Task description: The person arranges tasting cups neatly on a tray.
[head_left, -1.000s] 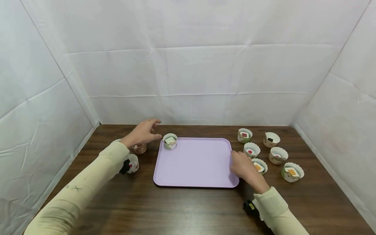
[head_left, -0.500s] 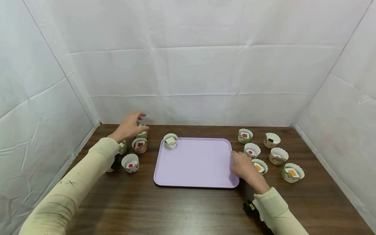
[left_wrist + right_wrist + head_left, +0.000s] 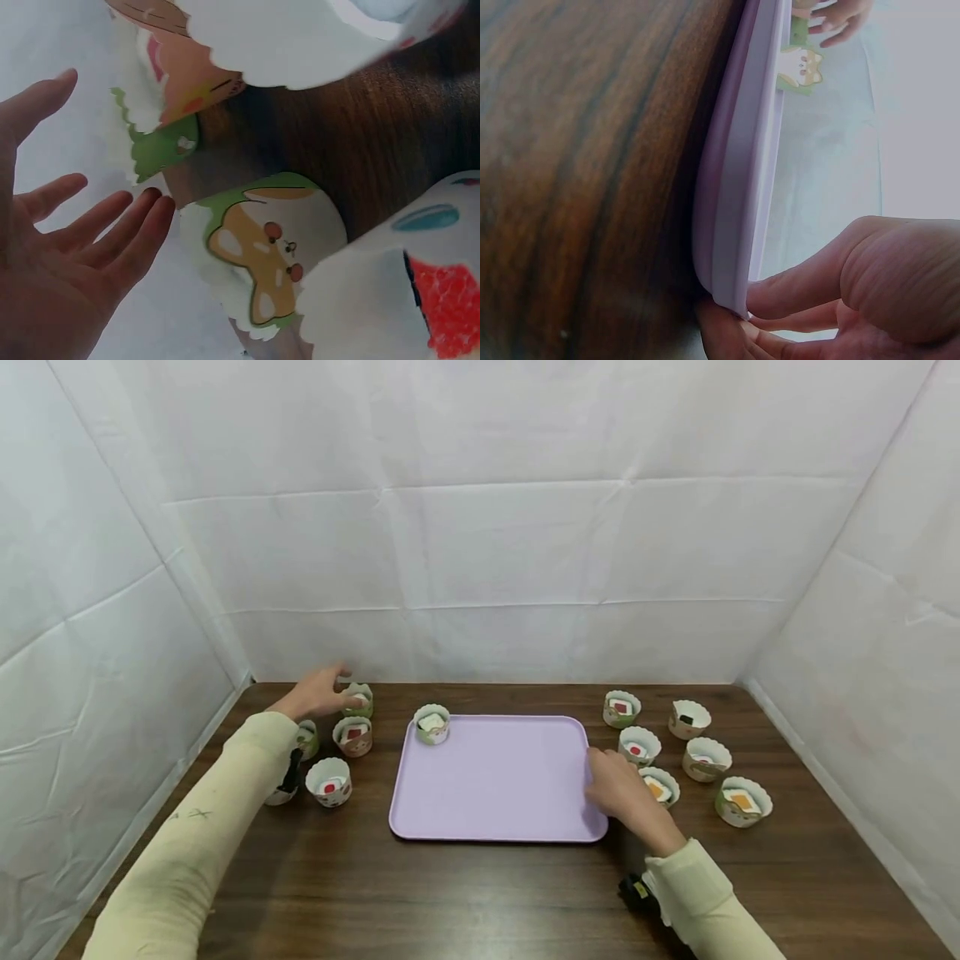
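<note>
My left hand (image 3: 313, 693) is at a green-patterned paper baking cup (image 3: 363, 706) at the back left, thumb and fingers spread either side of it. In the left wrist view the fingers of the left hand (image 3: 82, 255) are apart and relaxed; contact with that cup cannot be made out. My right hand (image 3: 626, 789) pinches the right edge of the lilac tray (image 3: 487, 793), thumb on the rim (image 3: 759, 225) and fingers below. One green cup (image 3: 432, 728) with a pale piece inside stands in the tray's back left corner.
Left of the tray stand a brown cup (image 3: 354, 743), a white cup (image 3: 330, 789) and a green cup (image 3: 307, 745), one more partly behind the left wrist. Several filled cups, such as an orange-topped one (image 3: 742, 806), stand on the right. White cloth walls (image 3: 510, 543) enclose the brown table (image 3: 450, 893).
My left hand has moved left from beside the tray's cup to the back-left green cup, then lowered around it. The right hand stays on the tray edge.
</note>
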Demonstrator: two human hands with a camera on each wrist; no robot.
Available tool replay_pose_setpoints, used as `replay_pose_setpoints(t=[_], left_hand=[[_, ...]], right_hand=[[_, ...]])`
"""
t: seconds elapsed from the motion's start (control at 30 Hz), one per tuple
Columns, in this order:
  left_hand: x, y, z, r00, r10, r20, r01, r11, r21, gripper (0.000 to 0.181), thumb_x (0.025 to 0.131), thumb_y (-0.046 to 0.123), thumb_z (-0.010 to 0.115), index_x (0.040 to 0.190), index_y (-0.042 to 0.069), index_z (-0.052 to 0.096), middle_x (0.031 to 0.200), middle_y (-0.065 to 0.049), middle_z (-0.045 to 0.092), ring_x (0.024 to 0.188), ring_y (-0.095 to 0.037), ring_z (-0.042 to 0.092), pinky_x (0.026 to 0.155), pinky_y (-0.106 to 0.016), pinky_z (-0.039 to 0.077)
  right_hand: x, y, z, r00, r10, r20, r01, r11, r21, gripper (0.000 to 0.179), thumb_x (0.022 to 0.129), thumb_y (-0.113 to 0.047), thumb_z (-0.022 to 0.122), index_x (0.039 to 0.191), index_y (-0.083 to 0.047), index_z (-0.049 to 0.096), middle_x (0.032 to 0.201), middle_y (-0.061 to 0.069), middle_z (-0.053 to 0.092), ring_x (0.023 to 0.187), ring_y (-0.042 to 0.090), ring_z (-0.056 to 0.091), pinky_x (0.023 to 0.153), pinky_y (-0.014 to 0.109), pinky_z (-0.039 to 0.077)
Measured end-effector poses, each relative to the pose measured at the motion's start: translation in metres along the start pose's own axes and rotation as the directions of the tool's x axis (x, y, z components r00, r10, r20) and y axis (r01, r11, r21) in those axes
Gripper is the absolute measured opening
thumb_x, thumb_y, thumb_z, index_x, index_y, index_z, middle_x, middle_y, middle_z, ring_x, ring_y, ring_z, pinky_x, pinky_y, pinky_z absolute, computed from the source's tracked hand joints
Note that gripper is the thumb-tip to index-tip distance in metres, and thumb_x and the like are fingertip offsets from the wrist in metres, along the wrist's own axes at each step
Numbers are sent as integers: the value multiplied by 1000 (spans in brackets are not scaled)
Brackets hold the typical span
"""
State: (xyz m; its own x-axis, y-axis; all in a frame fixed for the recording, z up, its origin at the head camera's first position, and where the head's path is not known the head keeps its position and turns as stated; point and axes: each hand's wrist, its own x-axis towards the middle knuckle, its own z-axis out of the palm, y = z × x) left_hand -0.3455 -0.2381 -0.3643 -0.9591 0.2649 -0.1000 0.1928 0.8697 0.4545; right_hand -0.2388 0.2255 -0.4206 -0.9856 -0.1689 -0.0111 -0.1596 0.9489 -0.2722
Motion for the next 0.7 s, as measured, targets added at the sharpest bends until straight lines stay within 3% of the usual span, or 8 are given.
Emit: replay_pose_setpoints(t=[0.17, 0.47, 0.7], left_hand=[[4, -4, 3, 998, -34, 46, 34, 999, 12, 77, 100, 35, 64, 154, -11, 33, 157, -35, 38, 140, -54, 42, 114, -65, 42], [10, -11, 11, 996, -64, 60, 62, 998, 26, 74, 100, 31, 65, 152, -11, 34, 155, -37, 38, 141, -54, 40, 115, -66, 41], [10, -13, 16, 996, -66, 62, 66, 998, 1, 72, 100, 28, 63, 153, -12, 34, 155, -37, 38, 141, -54, 40, 115, -65, 41]], right_hand=[[1, -2, 1, 1000, -1, -4, 1, 1000, 11, 37, 79, 4, 58, 116, 11, 63, 99, 25, 66, 89, 35, 61, 72, 51, 55], [1, -3, 4, 1000, 20, 18, -20, 1000, 2, 39, 82, 4, 57, 120, 13, 62, 104, 27, 67, 96, 38, 64, 78, 54, 56], [0, -1, 6, 1000, 8, 10, -8, 1000, 10, 31, 80, 4, 59, 109, 9, 64, 94, 22, 65, 86, 32, 60, 71, 49, 54]])
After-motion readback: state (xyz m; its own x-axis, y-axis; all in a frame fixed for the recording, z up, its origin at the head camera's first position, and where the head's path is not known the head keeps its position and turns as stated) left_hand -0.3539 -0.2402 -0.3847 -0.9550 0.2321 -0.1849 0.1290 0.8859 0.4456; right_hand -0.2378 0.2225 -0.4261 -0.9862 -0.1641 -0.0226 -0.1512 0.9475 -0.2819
